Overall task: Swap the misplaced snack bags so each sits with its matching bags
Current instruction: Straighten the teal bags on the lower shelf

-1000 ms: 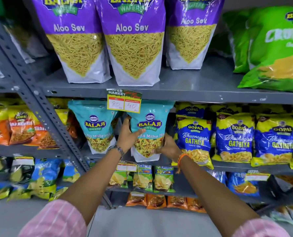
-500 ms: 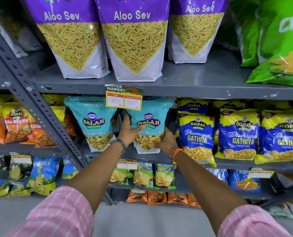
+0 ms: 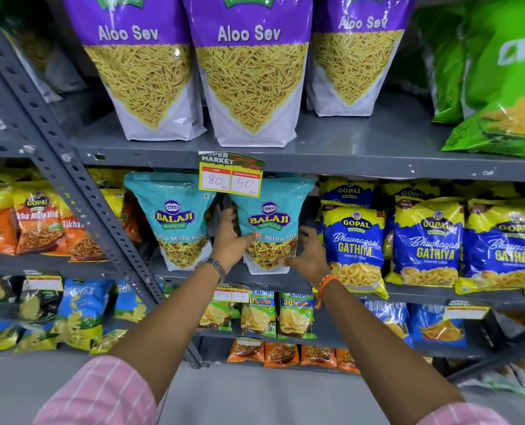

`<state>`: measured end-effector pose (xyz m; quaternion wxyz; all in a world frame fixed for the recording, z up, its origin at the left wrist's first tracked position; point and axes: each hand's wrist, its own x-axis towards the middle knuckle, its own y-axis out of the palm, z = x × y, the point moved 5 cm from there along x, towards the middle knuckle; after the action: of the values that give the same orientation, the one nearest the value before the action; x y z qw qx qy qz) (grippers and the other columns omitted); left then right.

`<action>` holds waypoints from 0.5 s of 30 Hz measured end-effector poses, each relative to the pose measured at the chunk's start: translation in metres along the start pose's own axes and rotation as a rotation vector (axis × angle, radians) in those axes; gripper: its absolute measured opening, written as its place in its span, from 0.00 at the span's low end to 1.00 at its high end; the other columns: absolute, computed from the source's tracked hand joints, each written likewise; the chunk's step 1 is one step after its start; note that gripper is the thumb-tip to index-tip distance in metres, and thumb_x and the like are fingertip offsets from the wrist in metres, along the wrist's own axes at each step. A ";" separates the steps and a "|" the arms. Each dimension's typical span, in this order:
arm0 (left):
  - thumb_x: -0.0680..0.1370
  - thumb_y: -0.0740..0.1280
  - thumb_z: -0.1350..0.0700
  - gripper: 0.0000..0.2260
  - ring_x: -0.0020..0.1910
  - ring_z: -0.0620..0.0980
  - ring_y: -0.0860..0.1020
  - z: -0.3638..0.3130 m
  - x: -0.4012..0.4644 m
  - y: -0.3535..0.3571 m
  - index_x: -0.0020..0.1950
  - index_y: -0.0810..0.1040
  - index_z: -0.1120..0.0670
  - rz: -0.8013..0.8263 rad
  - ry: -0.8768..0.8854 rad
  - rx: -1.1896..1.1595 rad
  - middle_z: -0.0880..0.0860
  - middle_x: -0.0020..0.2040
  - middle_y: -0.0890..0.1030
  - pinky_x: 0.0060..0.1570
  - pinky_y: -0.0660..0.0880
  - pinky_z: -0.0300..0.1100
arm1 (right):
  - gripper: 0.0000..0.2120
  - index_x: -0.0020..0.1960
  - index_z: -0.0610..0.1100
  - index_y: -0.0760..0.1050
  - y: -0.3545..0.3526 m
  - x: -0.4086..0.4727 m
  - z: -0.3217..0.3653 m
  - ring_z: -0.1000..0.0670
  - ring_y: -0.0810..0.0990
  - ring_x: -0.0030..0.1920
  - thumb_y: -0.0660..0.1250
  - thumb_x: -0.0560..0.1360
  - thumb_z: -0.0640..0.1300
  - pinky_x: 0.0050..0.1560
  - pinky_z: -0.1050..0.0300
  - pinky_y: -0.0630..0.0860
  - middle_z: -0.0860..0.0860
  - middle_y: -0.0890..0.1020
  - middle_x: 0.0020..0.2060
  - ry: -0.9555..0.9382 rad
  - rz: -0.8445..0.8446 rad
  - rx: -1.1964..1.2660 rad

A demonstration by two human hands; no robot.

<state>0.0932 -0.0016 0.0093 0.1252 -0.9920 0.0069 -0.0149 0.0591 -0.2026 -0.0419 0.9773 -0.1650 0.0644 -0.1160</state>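
Observation:
A teal Balaji Khatta Mitha Mix bag (image 3: 270,216) stands upright on the middle shelf (image 3: 408,294), next to a matching teal bag (image 3: 175,219) on its left. My left hand (image 3: 230,240) grips its left edge, thumb across the front and fingers behind. At the bag's lower right corner, my right hand (image 3: 308,256) has its fingers spread, with only the thumb touching the bag. Blue and yellow Gopal Gathiya bags (image 3: 356,246) stand directly to the right.
Purple Aloo Sev bags (image 3: 249,72) and green bags (image 3: 500,81) fill the shelf above. A price tag (image 3: 230,176) hangs over the teal bags. Orange Gopal bags (image 3: 34,222) sit left of the slanted grey upright (image 3: 80,191). Chip bags (image 3: 273,314) line the lower shelves.
The teal bag has settled upright on the shelf beside its match. My right hand has loosened, its fingers coming off the bag's side and spreading. The view has tilted slightly downward.

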 end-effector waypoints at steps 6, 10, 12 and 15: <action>0.73 0.75 0.68 0.30 0.70 0.55 0.75 -0.006 -0.047 -0.018 0.73 0.70 0.56 -0.230 0.014 -0.008 0.54 0.71 0.75 0.68 0.74 0.45 | 0.28 0.63 0.43 0.73 -0.041 -0.065 0.046 0.42 0.80 0.63 0.78 0.67 0.31 0.61 0.43 0.79 0.43 0.82 0.59 -0.110 -0.450 0.266; 0.75 0.72 0.69 0.22 0.57 0.43 0.81 -0.044 -0.086 -0.031 0.64 0.74 0.52 -0.228 0.182 -0.061 0.51 0.60 0.80 0.64 0.79 0.44 | 0.22 0.51 0.53 0.74 -0.075 -0.105 0.111 0.45 0.82 0.51 0.74 0.70 0.29 0.50 0.51 0.79 0.51 0.81 0.45 -0.363 -0.647 0.397; 0.74 0.72 0.69 0.21 0.54 0.41 0.82 -0.071 -0.094 -0.043 0.58 0.75 0.47 -0.253 0.271 -0.077 0.49 0.55 0.82 0.59 0.80 0.38 | 0.19 0.50 0.53 0.75 -0.090 -0.115 0.150 0.48 0.81 0.47 0.74 0.71 0.31 0.50 0.50 0.79 0.50 0.80 0.44 -0.488 -0.655 0.419; 0.73 0.72 0.71 0.21 0.49 0.38 0.81 -0.125 -0.095 -0.069 0.54 0.75 0.47 -0.325 0.411 -0.134 0.49 0.51 0.82 0.54 0.79 0.33 | 0.16 0.50 0.51 0.75 -0.105 -0.120 0.206 0.51 0.81 0.47 0.75 0.72 0.34 0.52 0.52 0.79 0.50 0.81 0.45 -0.618 -0.604 0.440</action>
<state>-0.0049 0.0361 0.1451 0.0514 -0.9623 -0.1260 -0.2355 -0.0442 -0.2060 0.1975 0.8850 0.0073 -0.3058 -0.3511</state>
